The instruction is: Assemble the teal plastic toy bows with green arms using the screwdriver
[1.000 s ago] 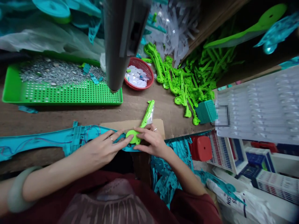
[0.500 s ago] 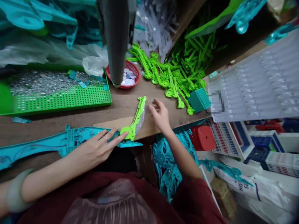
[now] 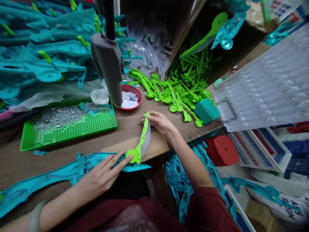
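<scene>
Cardboard [image 3: 156, 146] lies on the surface [image 3: 96, 141], near a green tray [image 3: 72, 132] (silvery bits inside), where the right hand [image 3: 160, 122] pinches the lime part [image 3: 144, 130] near its tip and the left hand [image 3: 103, 174], fingers apart, touches its disc [image 3: 132, 153] over the blue shell [image 3: 58, 177].

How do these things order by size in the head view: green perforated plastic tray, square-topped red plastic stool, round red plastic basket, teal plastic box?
1. Green tray
2. Red stool
3. Round basket and teal box: too alike to rank; the basket is partly hidden.
</scene>
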Available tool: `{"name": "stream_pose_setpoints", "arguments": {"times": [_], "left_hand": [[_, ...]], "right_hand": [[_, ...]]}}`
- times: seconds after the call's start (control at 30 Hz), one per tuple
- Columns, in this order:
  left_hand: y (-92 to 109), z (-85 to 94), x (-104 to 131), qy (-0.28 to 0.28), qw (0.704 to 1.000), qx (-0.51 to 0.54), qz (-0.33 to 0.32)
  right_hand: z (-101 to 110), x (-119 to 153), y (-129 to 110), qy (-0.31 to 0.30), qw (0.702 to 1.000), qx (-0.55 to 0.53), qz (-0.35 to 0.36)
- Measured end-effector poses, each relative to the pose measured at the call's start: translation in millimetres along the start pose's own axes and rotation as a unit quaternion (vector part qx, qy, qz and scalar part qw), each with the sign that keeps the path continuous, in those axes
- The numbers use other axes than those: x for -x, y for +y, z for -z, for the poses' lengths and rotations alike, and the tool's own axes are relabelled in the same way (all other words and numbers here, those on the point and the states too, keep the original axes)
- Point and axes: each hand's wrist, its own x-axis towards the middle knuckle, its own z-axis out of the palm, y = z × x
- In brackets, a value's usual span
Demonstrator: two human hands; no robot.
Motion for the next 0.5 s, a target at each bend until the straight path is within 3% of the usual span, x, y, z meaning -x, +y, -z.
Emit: {"name": "stream_pose_setpoints", "arguments": {"times": [0.1,0.17,0.23,0.33,0.4,0.5], "left_hand": [[-5,7.9,-12,0.007,0.997,0.066,0.027],[-10,15.0,-31,0.002,0.983,0.158,0.092],[-17,18.4,-57,-0.029,0.941,0.263,0.209],[-32,11.8,-97,-0.142,0.84,0.379,0.361],[-41,3.5,-115,-0.22,0.798,0.419,0.374],[-46,-4.1,-127,-0.27,0.774,0.434,0.375]], "right_hand": [[0,-2,11,-0.001,0.998,-0.064,0.023],[0,-2,15,0.0,0.997,-0.073,0.036],[0,-2,17,0.006,0.996,-0.074,0.047],[0,-1,19,0.018,0.996,-0.072,0.053],[0,-1,20,0.024,0.996,-0.068,0.054],[-1,1,22,0.029,0.996,-0.06,0.06]]}}
